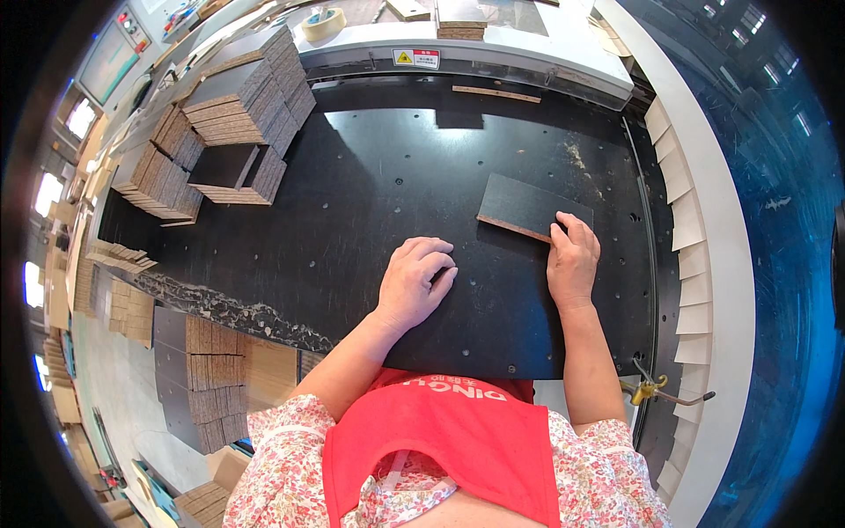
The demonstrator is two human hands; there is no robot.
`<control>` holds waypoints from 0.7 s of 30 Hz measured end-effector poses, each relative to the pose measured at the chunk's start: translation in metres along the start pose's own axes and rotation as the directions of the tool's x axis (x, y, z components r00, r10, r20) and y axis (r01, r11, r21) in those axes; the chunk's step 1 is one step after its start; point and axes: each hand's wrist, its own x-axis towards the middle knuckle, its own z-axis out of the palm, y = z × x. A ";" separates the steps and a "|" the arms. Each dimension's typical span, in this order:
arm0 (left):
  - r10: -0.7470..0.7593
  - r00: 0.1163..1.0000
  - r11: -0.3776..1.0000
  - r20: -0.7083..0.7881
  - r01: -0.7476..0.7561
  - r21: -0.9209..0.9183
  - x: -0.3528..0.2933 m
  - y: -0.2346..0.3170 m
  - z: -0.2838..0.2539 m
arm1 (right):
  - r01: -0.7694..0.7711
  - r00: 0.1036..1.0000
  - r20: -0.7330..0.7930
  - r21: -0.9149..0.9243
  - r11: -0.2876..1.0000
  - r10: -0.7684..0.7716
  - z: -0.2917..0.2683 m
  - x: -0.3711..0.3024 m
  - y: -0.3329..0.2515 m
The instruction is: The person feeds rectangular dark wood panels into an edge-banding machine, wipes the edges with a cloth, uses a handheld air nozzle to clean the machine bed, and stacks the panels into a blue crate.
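A small dark-faced chipboard panel lies at a slant on the black worktable, right of the middle, its raw brown edge toward me. My right hand grips its near right corner, thumb at the edge and fingers over the top face. My left hand rests on the tabletop to the left of the panel. Its fingers are loosely bent, with the thumb apart and nothing in the grasp.
Stacks of chipboard panels stand at the table's far left. A thin strip lies along the back, below a white machine ledge holding a tape roll. A brass air nozzle sits at the right edge. More stacked boards stand lower left.
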 end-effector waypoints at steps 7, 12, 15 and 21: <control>-0.007 1.000 1.000 0.007 0.007 -0.028 0.000 -0.002 -0.001 | 0.000 1.000 0.004 0.000 1.000 0.000 -0.002 0.000 -0.001; -0.012 1.000 1.000 0.020 0.012 -0.014 -0.001 -0.001 -0.002 | -0.004 1.000 0.007 -0.004 1.000 0.004 -0.002 0.000 -0.002; -0.013 1.000 1.000 0.021 0.013 -0.011 0.000 0.000 -0.002 | -0.006 1.000 0.007 -0.003 1.000 0.006 -0.002 0.000 -0.002; -0.007 1.000 1.000 0.018 0.007 -0.008 -0.001 -0.001 -0.001 | 0.000 1.000 0.002 0.001 1.000 0.000 -0.002 0.001 -0.002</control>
